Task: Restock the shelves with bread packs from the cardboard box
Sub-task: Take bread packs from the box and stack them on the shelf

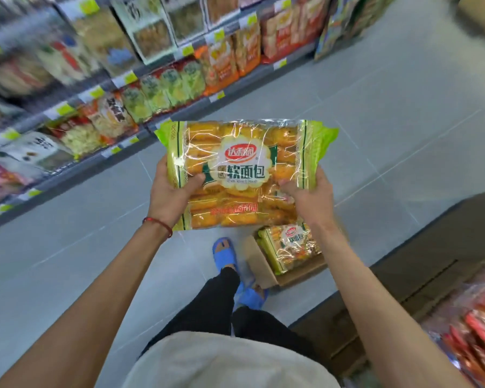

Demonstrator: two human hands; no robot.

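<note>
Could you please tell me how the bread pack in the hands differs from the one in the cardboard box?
The held bread pack is up in the air, gripped by the left hand and right hand; the boxed bread pack lies untouched in the cardboard box on the floor. The held one faces the camera; the boxed one tilts. Both share green-edged clear wrapping.

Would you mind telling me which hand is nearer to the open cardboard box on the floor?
Right. The right hand grips the large bread pack above the brown cardboard box; the left hand holds the pack's opposite side, farther away.
</note>
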